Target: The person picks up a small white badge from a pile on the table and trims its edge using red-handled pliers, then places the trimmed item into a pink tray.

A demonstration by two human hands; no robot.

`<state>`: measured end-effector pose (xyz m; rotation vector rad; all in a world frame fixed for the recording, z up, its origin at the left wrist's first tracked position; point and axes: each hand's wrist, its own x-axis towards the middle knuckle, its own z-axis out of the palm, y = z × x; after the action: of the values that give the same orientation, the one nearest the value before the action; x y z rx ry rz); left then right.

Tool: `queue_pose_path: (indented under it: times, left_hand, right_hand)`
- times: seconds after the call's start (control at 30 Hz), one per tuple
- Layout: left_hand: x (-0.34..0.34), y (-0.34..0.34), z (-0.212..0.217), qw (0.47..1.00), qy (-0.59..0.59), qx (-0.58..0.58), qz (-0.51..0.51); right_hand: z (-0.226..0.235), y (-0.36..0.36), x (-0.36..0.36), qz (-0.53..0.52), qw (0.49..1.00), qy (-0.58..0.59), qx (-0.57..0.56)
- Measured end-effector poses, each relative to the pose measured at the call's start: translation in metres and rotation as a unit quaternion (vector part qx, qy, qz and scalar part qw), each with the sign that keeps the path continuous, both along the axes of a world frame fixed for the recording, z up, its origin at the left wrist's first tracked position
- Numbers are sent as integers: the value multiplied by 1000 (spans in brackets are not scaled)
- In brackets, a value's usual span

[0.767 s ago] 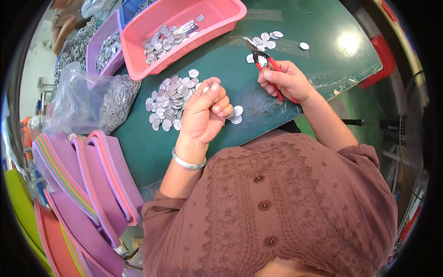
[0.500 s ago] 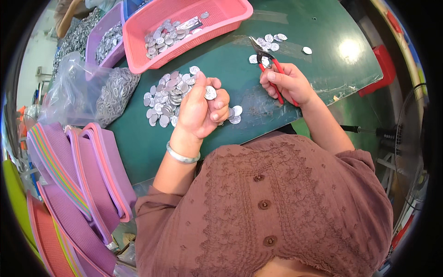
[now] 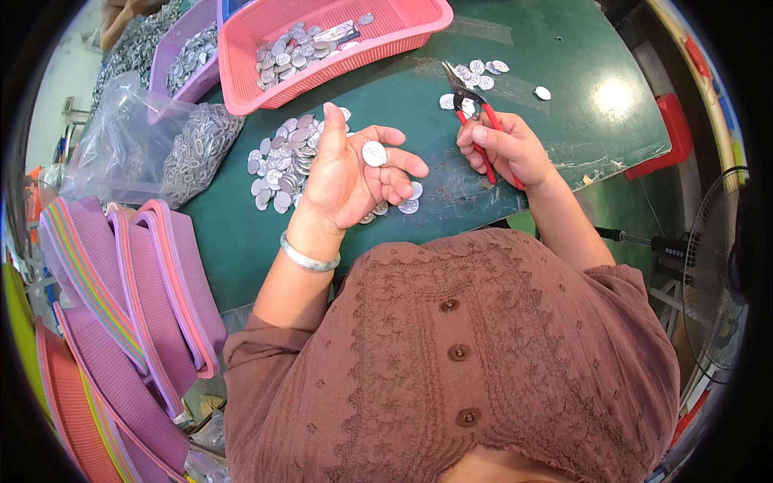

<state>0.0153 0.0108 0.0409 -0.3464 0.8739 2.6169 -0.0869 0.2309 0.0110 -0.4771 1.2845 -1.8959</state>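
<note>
Though small, round silvery disc (image 3: 374, 154)

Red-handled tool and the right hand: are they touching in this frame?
Touching. The head view shows the right hand gripping the red-handled tool, with the thumb and fingers closed around its handles.

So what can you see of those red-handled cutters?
The cutters have two red handles, spread apart, and dark, metal-looking blades. The right hand grips the handles. The blades point forward, slightly left, over the green table, near silvery discs. I can't tell whether the blade tips touch.
</note>
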Motion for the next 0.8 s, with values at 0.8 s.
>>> queue_pose_path:
  times: [0.8]
  left_hand:
    - [2,-5,13,967,-8,-253,-28]
  right_hand:
    - [35,-23,7,169,869,433,171]
